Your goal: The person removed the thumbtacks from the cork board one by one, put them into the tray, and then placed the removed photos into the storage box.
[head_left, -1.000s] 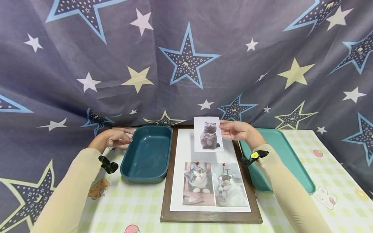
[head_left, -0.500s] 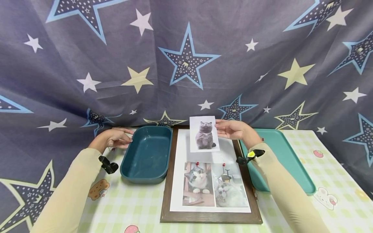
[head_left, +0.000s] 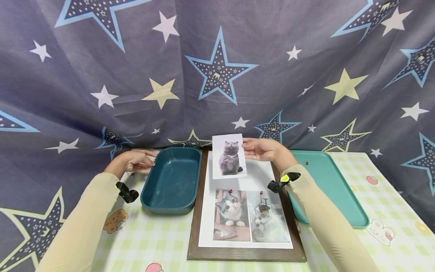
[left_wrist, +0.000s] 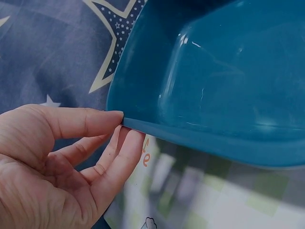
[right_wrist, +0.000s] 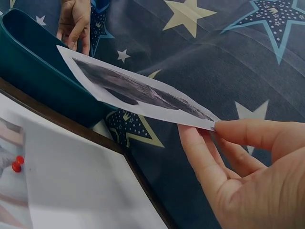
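Note:
My right hand (head_left: 261,149) pinches the right edge of a photo (head_left: 229,155) of a grey cat. In the right wrist view the photo (right_wrist: 143,93) is held tilted, thumb on top and fingers beneath. It overlaps the upper left of a brown-framed white board (head_left: 258,177) in the head view. Two cat photos, one with a tabby cat (head_left: 231,215) and one with a pale cat (head_left: 268,221), lie on the board's lower half, each with a red push pin at its top. My left hand (head_left: 137,160) pinches the rim of an empty dark teal bin (left_wrist: 228,62).
At right a light green tray (head_left: 331,189) partly passes under my right forearm and bears a red push pin (head_left: 307,163). A green checked cloth (head_left: 153,238) covers the table. Behind it hangs a star-patterned curtain (head_left: 217,121).
My right hand has carried the grey cat photo leftward over the board, uncovering the red push pin on the green tray. The left hand has stayed at the bin.

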`<state>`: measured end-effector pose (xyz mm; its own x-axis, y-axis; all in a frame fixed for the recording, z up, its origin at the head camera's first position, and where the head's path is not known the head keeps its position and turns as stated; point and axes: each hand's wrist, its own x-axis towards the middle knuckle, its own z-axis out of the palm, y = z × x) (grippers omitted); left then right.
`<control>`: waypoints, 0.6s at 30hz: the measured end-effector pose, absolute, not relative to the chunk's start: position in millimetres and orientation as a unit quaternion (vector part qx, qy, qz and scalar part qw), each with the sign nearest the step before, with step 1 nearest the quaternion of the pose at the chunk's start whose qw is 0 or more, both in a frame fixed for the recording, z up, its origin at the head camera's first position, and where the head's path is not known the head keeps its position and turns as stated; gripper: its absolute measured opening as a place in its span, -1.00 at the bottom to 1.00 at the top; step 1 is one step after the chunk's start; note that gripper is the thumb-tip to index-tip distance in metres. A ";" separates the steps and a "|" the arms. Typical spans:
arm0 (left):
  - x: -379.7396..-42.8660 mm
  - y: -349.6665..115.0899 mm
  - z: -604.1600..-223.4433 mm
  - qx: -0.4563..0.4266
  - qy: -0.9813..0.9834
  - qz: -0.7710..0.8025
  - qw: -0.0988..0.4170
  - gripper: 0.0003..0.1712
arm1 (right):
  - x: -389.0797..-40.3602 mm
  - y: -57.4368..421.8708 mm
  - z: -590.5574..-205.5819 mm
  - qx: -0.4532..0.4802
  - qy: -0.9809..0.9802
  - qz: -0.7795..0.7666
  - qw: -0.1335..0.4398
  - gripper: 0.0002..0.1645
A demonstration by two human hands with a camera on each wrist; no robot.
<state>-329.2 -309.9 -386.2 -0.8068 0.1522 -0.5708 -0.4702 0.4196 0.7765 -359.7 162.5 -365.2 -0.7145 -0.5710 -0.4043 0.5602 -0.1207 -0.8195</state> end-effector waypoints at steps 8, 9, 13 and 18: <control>-328.8 -307.6 -383.4 -0.102 0.798 0.517 0.293 -0.10 | -360.1 145.6 -364.0 -0.004 0.550 -0.744 0.379 -0.29; -328.8 -307.7 -383.3 -0.103 0.799 0.515 0.292 -0.11 | -360.0 143.3 -363.7 -0.004 0.553 -0.742 0.379 -0.29; -328.0 -307.0 -382.2 -0.106 0.801 0.513 0.289 -0.11 | -359.9 135.1 -363.1 -0.004 0.559 -0.738 0.378 -0.29; -327.6 -306.2 -382.4 -0.104 0.804 0.510 0.289 -0.11 | -360.9 126.2 -363.9 -0.008 0.559 -0.736 0.381 -0.30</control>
